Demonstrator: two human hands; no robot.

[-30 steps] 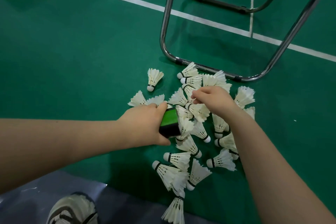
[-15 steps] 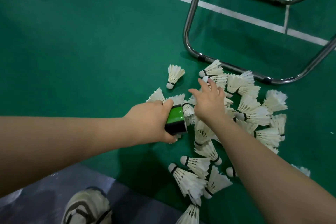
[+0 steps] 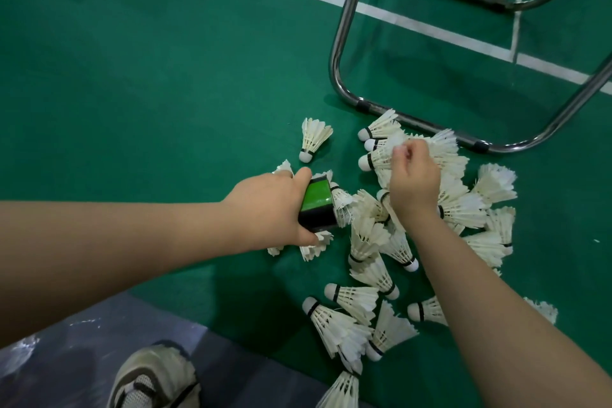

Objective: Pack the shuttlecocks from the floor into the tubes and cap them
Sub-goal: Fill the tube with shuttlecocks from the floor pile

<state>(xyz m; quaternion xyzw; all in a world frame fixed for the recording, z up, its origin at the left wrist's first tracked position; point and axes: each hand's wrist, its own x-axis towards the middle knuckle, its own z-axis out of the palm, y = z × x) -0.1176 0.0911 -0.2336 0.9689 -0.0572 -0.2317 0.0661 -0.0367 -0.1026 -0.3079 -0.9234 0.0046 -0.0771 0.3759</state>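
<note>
While the left hand wraps fingers and thumb round a glossy green-and-black cylindrical tube, holding it low over the green court floor at the left edge of the heap, the job looks a long way from finished. Only the end section of the tube shows past the palm, so how many it already holds cannot be told. No cap is in view and no second tube either. Well over a dozen white feather shuttlecocks lie loose in a jumble between the tube and the chrome tubular chair frame, some stacked on one another, corks pointing every way. One lone shuttlecock sits apart to the upper left of the heap. The right hand hovers over the far side of the pile with its fingers curled in – they appear to pinch the feather skirt of a cork-tipped shuttlecock that lies on its side, cork to the left. By my reading the step in hand is picking one more for the tube; nearly all the gathering remains, and every bit of the capping. A worn grey shoe rests on a grey mat at the bottom edge.
</note>
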